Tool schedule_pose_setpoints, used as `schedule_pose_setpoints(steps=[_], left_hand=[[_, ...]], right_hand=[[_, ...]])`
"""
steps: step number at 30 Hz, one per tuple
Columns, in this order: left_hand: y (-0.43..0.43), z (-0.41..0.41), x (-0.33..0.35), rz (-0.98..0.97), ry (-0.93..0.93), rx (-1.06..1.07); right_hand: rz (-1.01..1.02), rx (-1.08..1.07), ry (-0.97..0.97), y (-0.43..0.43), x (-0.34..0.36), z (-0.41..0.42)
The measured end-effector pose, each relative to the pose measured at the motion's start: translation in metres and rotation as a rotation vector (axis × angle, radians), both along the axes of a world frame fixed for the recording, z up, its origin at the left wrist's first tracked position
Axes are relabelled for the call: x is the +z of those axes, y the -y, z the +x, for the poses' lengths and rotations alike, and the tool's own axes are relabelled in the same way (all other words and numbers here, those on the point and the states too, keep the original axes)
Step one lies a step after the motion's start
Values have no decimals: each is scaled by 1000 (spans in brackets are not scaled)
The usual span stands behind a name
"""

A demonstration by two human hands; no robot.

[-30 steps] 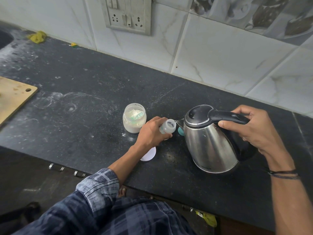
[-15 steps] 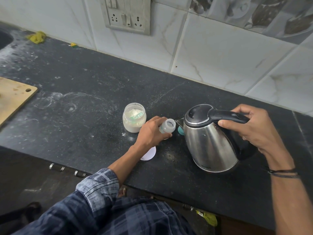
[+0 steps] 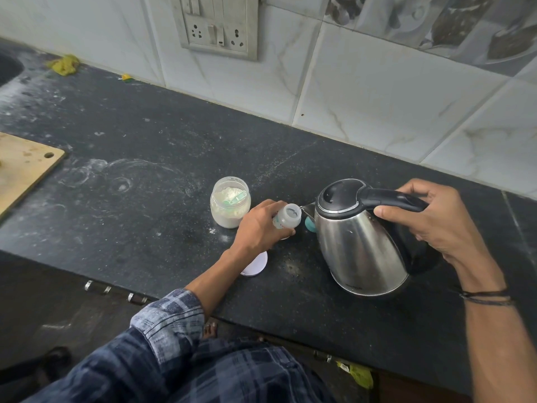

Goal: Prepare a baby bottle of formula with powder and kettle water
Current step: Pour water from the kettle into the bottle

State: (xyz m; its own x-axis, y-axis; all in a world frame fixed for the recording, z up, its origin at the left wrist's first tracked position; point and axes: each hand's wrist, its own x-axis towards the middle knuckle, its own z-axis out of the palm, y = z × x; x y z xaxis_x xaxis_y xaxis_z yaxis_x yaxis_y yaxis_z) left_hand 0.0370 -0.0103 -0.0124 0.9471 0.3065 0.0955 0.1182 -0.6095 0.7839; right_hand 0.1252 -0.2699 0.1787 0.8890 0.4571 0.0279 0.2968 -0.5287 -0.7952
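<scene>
My left hand grips a small clear baby bottle with its open mouth up, standing on the black counter. My right hand holds the black handle of a steel kettle, which is tilted left so its spout touches the bottle's rim. An open jar of white powder with a green scoop inside stands just left of my left hand. A teal piece shows between bottle and kettle.
A white round lid lies on the counter under my left wrist. A wooden cutting board is at the far left edge. A wall socket panel sits on the tiled wall behind. Spilled powder dusts the counter near the jar.
The kettle has tipped slightly further toward the bottle. Both hands keep their grips and places.
</scene>
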Motion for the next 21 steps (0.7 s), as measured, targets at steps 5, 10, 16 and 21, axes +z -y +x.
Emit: schedule_pose_setpoints(steps=[5,10,16,21], left_hand=[[0,-1,0,4,3,-2],[0,-1,0,0,2,0],[1,-1,0,-2,-9,4],[2,-2,1,-14,-11,16]], right_hand=[[0,5,0,0,0,0],[-3,2,4,0,0,-1],[-6,7,10,0,-1,0],[-15,6,10,1,-2,1]])
